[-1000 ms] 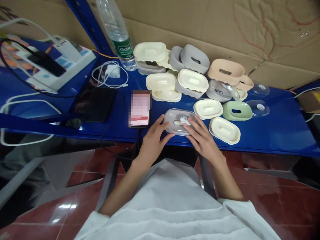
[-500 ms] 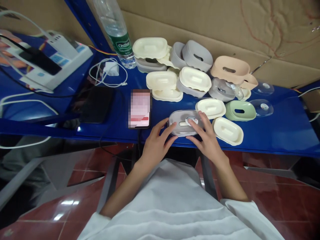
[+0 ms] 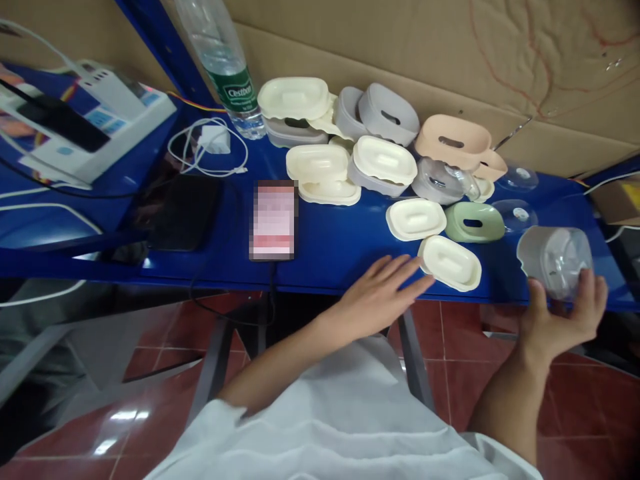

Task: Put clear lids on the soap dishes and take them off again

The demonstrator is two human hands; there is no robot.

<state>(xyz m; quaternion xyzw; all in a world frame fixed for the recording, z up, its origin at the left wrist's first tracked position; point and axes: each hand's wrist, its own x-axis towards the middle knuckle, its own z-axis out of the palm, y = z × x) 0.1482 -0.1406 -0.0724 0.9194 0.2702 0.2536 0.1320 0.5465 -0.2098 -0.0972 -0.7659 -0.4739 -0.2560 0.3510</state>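
At the right end of the blue table, my right hand (image 3: 563, 317) grips a grey oval box with a clear lid (image 3: 555, 260), tilted on its side. My left hand (image 3: 383, 293) is open, fingers spread, over the table's front edge. Its fingertips are by a cream oval tray (image 3: 450, 263); whether they touch it I cannot tell. Behind that tray lie another cream tray (image 3: 416, 219) and a green oval piece with a slot (image 3: 474, 222). Clear lids (image 3: 517, 217) with round white labels lie to the right of the green piece.
Stacked cream and grey pieces (image 3: 385, 160) and peach slotted pieces (image 3: 453, 141) stand along the cardboard back. To the left are a phone (image 3: 273, 220), a water bottle (image 3: 235, 87), a white charger with cable (image 3: 215, 140), a black flat object (image 3: 185, 212) and a power strip (image 3: 95, 147).
My right hand has lifted the grey lidded box from the front middle and carried it far right. My left hand has let go of it and shifted right, towards the cream tray.
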